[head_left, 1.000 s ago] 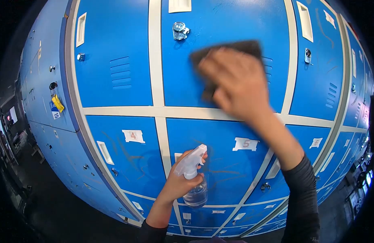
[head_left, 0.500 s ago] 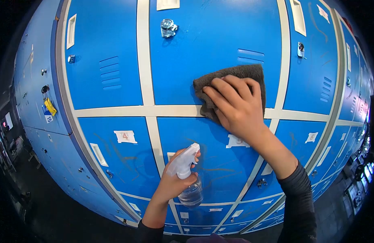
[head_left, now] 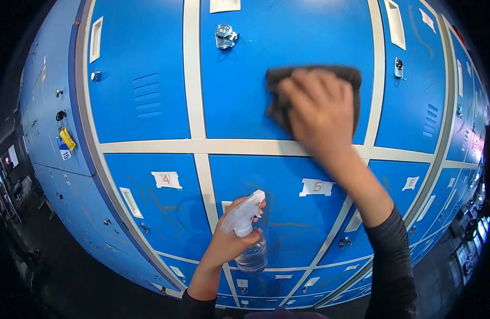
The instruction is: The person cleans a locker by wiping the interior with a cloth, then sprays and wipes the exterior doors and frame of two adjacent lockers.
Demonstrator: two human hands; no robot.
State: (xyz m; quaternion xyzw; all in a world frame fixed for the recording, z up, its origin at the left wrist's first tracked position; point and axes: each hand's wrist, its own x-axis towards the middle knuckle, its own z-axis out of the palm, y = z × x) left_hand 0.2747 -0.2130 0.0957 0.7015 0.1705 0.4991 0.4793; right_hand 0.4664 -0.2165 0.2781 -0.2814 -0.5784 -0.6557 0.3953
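Note:
My right hand (head_left: pixel 322 109) presses a dark grey cloth (head_left: pixel 346 80) against the upper middle blue locker door (head_left: pixel 239 101), over the area of its vent slots. Both hand and cloth are blurred by motion. Lower down, my left hand (head_left: pixel 229 239) is wrapped round the neck of a clear spray bottle (head_left: pixel 251 255) with a white trigger head (head_left: pixel 245 212). The bottle is upright, its nozzle pointing up and to the right, in front of the locker door (head_left: pixel 287 234) labelled 5. Brownish smears mark that lower door.
White frame strips (head_left: pixel 149 145) divide the lockers. A metal latch (head_left: pixel 225 37) juts from the upper middle door. At the left, keys with a yellow tag (head_left: pixel 67 138) hang from a lock. Paper labels 4 (head_left: pixel 167 179) and 5 (head_left: pixel 316 187) are stuck on the lower doors.
My right hand and the cloth have moved up and slightly right across the upper door, uncovering the label 5. My left hand holds the spray bottle in nearly the same place.

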